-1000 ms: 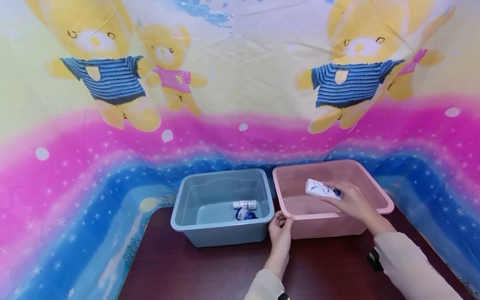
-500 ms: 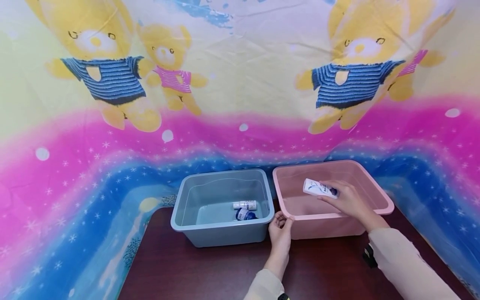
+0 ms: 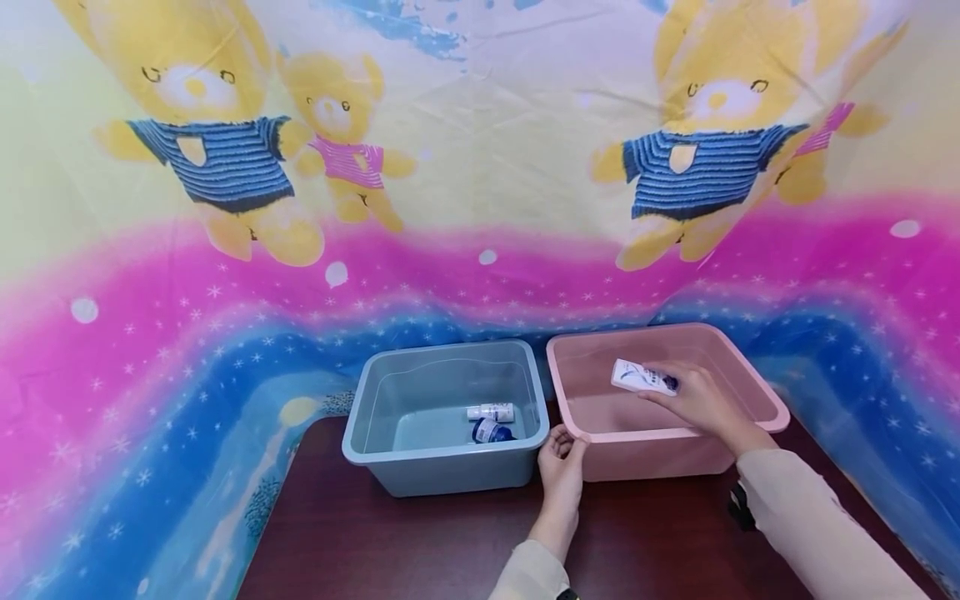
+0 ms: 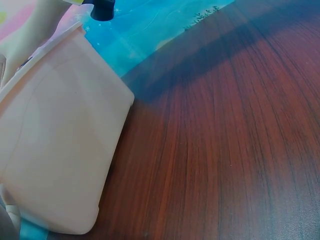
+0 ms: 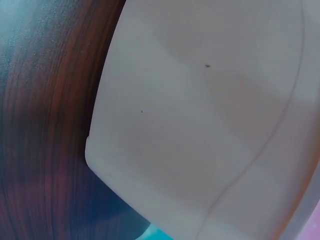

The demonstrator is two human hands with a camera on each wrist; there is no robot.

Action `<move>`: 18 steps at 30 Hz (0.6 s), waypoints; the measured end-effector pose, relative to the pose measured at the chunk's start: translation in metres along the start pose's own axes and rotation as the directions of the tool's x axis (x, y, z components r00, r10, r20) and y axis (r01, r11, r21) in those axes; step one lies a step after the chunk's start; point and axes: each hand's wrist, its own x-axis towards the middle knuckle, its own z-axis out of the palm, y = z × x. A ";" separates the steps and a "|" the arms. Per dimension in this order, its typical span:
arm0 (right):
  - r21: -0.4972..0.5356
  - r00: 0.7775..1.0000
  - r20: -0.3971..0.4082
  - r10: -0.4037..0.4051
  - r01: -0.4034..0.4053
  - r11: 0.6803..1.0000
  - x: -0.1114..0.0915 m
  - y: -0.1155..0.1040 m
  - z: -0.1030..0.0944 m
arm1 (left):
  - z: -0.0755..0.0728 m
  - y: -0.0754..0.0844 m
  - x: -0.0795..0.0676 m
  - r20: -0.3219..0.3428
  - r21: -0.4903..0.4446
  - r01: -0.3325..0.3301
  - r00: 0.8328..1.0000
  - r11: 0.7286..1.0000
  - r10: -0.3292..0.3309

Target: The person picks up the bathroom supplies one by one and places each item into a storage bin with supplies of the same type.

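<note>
My right hand (image 3: 701,400) holds a white bottle (image 3: 637,376) with printed lettering and a dark blue cap. It is tipped on its side above the inside of the pink plastic bin (image 3: 660,457), the cap end toward my palm. At that bin's near left corner, my left hand (image 3: 561,471) grips the rim between thumb and curled fingers. To the left stands a grey-blue bin (image 3: 450,473). A small white bottle (image 3: 491,412) and a dark blue bottle (image 3: 491,431) lie inside it, near its right side. The right wrist view shows the pink bin's outer wall (image 5: 200,115), without the hand.
Both bins stand side by side on a dark reddish-brown wooden table (image 3: 420,542). Behind them hangs a cloth backdrop (image 3: 480,283) printed with bears. A black wrist strap (image 3: 741,507) shows at my right sleeve.
My right forearm has shifted slightly left, while the white bottle stays over the pink bin with only a small change of tilt. The left hand keeps its place at the corner.
</note>
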 end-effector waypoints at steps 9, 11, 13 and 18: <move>0.001 0.998 0.036 0.049 -0.050 0.999 -0.001 0.005 -0.002 | 0.000 -0.001 0.001 -0.003 -0.007 -0.003 1.000 1.000 0.003; 0.006 0.997 0.047 0.056 -0.056 0.998 -0.002 0.006 -0.002 | 0.000 -0.001 0.001 -0.002 -0.004 -0.003 1.000 1.000 0.003; 0.004 0.996 0.063 0.063 -0.064 0.998 -0.002 0.008 -0.002 | 0.000 -0.001 0.001 -0.001 -0.002 -0.004 1.000 1.000 0.004; -0.011 0.987 0.131 0.093 -0.092 0.996 -0.003 0.012 -0.004 | 0.000 -0.002 0.001 0.007 -0.004 -0.007 1.000 1.000 0.007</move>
